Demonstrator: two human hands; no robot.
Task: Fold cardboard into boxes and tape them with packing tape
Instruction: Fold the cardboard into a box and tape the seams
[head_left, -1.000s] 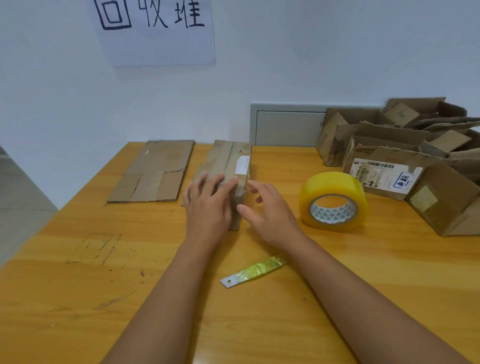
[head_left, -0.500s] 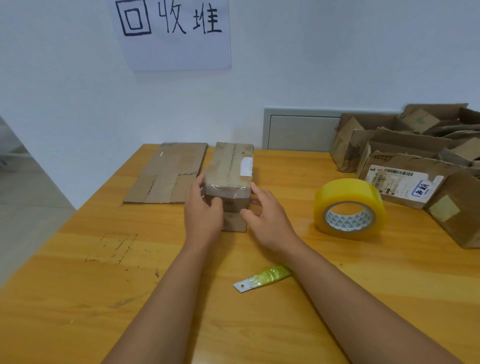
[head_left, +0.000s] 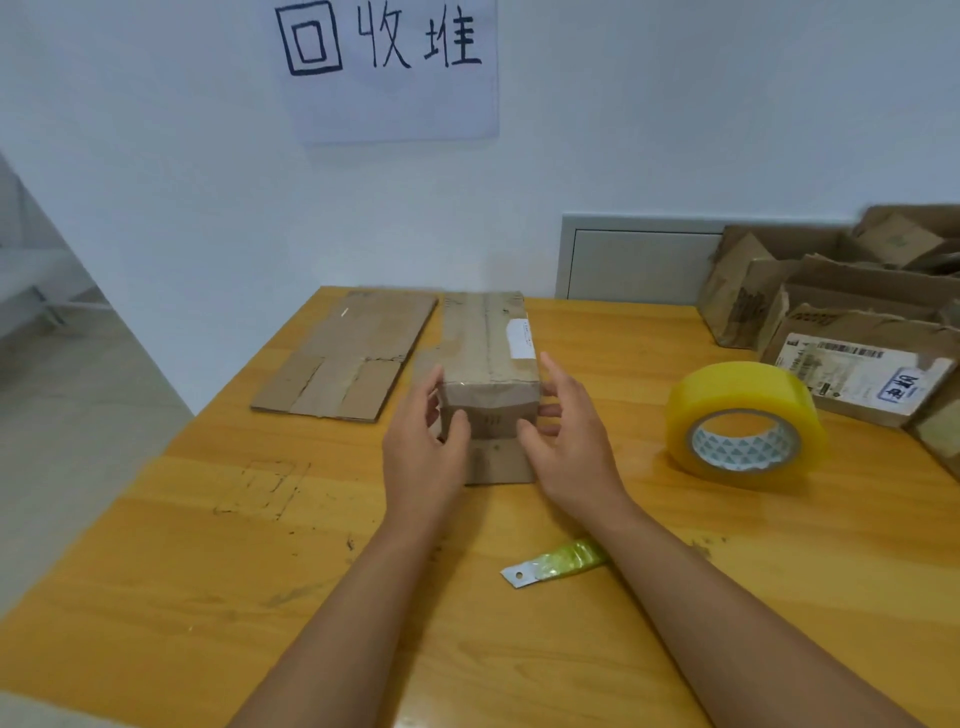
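A small brown cardboard box (head_left: 488, 343), closed and sealed with clear tape, stands on the wooden table (head_left: 208, 571) with a white label on top. My left hand (head_left: 421, 447) sits at the box's near left corner, thumb against the front face and fingers along the left side. My right hand (head_left: 571, 447) mirrors it at the near right corner, thumb by the front face and fingers spread beside the right side. A roll of yellow packing tape (head_left: 748, 421) lies flat to the right of the box.
A flattened cardboard sheet (head_left: 348, 353) lies left of the box. A green-handled cutter (head_left: 558, 561) rests near my right forearm. Several worn cardboard boxes (head_left: 857, 332) are piled at the back right. A paper sign (head_left: 389, 67) hangs on the wall.
My left hand has slid off the box top, and both hands have come down to the sides of its near end. The box stays in place.
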